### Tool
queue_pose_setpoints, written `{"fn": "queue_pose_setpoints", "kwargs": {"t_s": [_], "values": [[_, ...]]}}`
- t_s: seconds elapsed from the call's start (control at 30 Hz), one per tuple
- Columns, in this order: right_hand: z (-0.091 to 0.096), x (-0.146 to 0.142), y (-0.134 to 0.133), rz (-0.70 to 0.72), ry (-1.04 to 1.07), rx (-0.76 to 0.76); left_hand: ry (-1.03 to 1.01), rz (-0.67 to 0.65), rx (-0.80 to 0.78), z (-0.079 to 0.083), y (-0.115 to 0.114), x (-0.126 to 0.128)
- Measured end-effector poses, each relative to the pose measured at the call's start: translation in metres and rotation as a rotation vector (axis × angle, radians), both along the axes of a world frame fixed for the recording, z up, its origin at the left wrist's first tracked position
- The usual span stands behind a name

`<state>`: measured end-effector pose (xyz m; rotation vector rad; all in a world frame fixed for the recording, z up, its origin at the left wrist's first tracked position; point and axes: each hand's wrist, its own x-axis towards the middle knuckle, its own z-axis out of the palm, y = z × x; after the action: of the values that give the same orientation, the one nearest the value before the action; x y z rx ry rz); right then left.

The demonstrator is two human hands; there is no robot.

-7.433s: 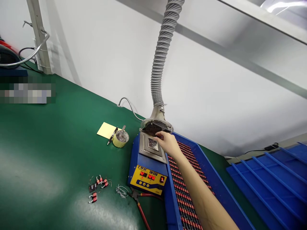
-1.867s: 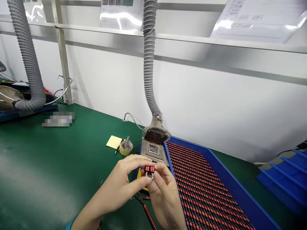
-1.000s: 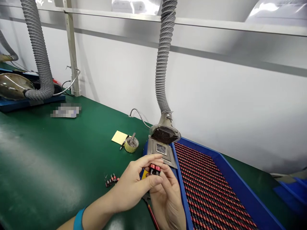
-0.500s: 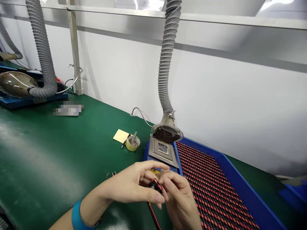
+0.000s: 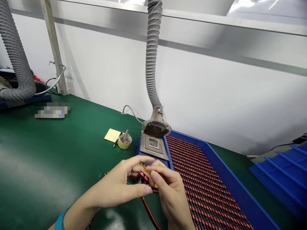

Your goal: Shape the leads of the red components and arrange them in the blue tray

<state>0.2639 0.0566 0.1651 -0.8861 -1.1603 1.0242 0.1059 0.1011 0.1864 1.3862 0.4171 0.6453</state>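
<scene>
Between the curved thumb and fingers of my left hand (image 5: 120, 185) sits a small red-and-black part (image 5: 142, 177), partly covered by the fingers. My right hand (image 5: 171, 191) meets it from the right, thumb and fingertips pinched together at the part's edge. Whatever lies inside that pinch is hidden. Below the hands a dark red cable (image 5: 150, 212) runs down to the lower edge of the view. Just beyond the hands stands a blue device with a metal top plate (image 5: 146, 150) and a shiny square in its middle.
A blue tray (image 5: 230, 179) at the right holds many rows of red-and-black parts. Above the device hangs a fume hood (image 5: 156, 127) on a grey hose (image 5: 153, 57). A round tub (image 5: 124, 142), a pen (image 5: 117, 140) and yellow notes (image 5: 111, 135) lie left. Ribbed blue plastic (image 5: 283, 172) is far right.
The view has swung right, so the scene sits further left and more blue plastic shows. Both hands stay together around the part, which has turned slightly.
</scene>
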Motion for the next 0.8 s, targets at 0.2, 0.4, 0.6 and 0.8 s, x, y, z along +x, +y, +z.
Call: {"fn": "queue_pose_setpoints", "kwargs": {"t_s": [0.2,0.4,0.6,0.8], "values": [[0.002,-0.007,0.002,-0.008,0.143,-0.013,0.006,0.006,0.041,0.004,-0.001,0.001],[0.004,-0.011,0.001,-0.035,0.179,-0.033,0.01,0.042,0.079,0.004,-0.002,0.002],[0.002,-0.013,0.001,-0.012,0.171,-0.005,-0.026,0.056,0.062,0.0,-0.004,0.004],[-0.008,-0.011,-0.002,-0.252,-0.057,0.105,0.004,0.165,0.093,0.001,-0.006,0.007]]}}
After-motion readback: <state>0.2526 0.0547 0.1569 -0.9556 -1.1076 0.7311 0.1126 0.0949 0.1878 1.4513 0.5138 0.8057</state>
